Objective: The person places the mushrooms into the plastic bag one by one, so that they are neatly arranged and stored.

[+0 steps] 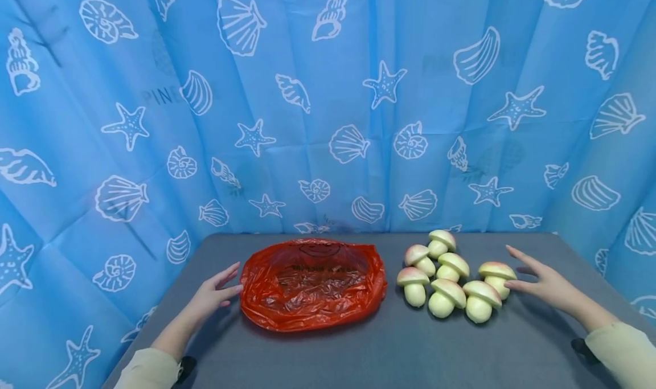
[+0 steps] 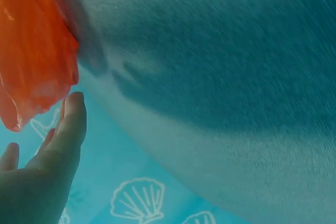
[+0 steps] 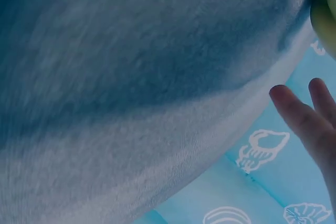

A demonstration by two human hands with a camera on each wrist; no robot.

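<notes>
A red plastic bag (image 1: 312, 286) with dark printing lies spread out on the left half of the table. My left hand (image 1: 215, 292) is at its left edge, fingers extended and holding nothing; in the left wrist view the fingertips come close to the red bag (image 2: 39, 45). To the right of the bag sits a cluster of several cream-coloured toy mushrooms (image 1: 447, 295) with pink-tinged caps. My right hand (image 1: 543, 283) is just right of the rightmost mushroom (image 1: 497, 276), its fingers spread and nothing in them. Part of a mushroom (image 3: 324, 24) shows at the right wrist view's edge.
The table (image 1: 359, 355) has a dark grey cloth top, with its far edge just behind the bag and mushrooms. A blue curtain (image 1: 328, 104) with white shell and starfish prints hangs behind it and along both sides.
</notes>
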